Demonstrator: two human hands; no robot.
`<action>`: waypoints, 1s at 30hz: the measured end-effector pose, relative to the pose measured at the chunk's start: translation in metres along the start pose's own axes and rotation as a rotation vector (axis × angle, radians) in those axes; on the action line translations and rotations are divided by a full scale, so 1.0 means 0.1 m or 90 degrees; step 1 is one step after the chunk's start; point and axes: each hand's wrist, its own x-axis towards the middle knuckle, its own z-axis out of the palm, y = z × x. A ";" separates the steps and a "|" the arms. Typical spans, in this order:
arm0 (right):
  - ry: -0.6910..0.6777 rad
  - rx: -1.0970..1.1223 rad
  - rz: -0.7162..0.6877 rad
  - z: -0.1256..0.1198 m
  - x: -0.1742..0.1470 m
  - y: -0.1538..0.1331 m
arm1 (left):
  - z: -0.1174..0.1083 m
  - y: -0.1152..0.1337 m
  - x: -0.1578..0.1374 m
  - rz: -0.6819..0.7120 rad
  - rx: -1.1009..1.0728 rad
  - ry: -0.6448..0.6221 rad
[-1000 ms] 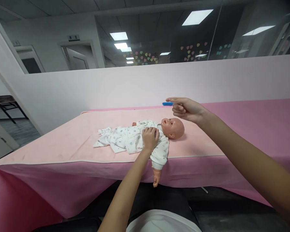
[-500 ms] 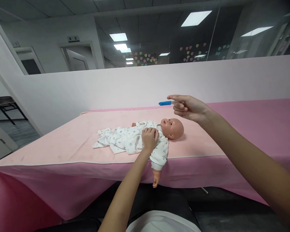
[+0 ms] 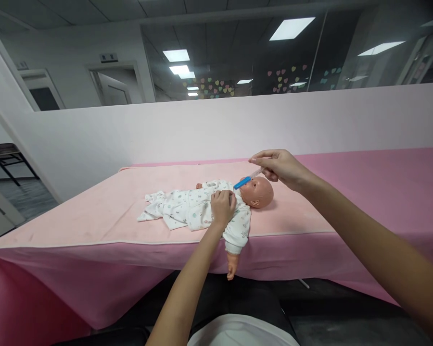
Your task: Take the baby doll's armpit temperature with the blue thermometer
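Note:
A baby doll (image 3: 258, 193) lies on its back, head to the right, in a white patterned shirt (image 3: 202, 202) and trousers. Near its collar, my left hand (image 3: 222, 207) rests on the chest with its fingers curled into the shirt; the fingertips are partly hidden. In my right hand (image 3: 279, 168), above the doll's head, is a slim stick with a blue end and a clear handle (image 3: 243, 182), pinched by the handle. The blue end slants down and left, in front of the doll's face in this view, towards the collar. Whether it touches the doll, I cannot tell.
Under the doll a peach blanket (image 3: 104, 211) covers part of the table, over a pink cloth (image 3: 378, 192) that hangs down in front. The doll's near arm (image 3: 232, 264) dangles past the front edge. Behind stands a low white partition (image 3: 202, 129) with glass above.
My right hand has moved down a little, and the blue end of the stick has tilted down from level towards the doll's collar. My left hand stays on the doll's chest.

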 end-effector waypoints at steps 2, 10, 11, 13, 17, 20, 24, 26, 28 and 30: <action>0.009 -0.032 0.030 -0.03 -0.03 0.20 | 0.00 0.01 0.00 -0.007 -0.006 0.005; 0.167 -0.125 0.180 -0.26 -0.42 1.46 | -0.02 0.03 0.01 0.015 0.023 -0.014; 0.210 -0.126 0.192 -0.27 -0.47 1.58 | -0.02 0.03 0.01 0.016 0.027 -0.018; 0.262 -0.110 0.213 -0.26 -0.56 1.78 | -0.03 0.03 0.01 0.018 0.029 -0.026; 0.253 -0.152 0.202 -0.20 -0.64 1.93 | -0.04 0.03 0.01 0.036 0.019 -0.031; 0.221 -0.363 0.130 -0.14 -0.63 1.93 | -0.04 0.03 0.01 0.056 0.014 -0.030; 0.214 -0.638 0.116 -0.03 -0.61 1.87 | -0.05 0.04 0.01 0.067 0.015 -0.024; 0.232 -0.732 0.111 0.06 -0.62 1.83 | -0.05 0.03 0.01 0.066 0.016 -0.019; 0.250 -0.777 0.064 0.18 -0.62 1.77 | -0.05 0.03 0.01 0.062 0.014 -0.012; 0.256 -0.756 -0.013 0.32 -0.58 1.70 | -0.05 0.03 0.01 0.058 0.009 0.000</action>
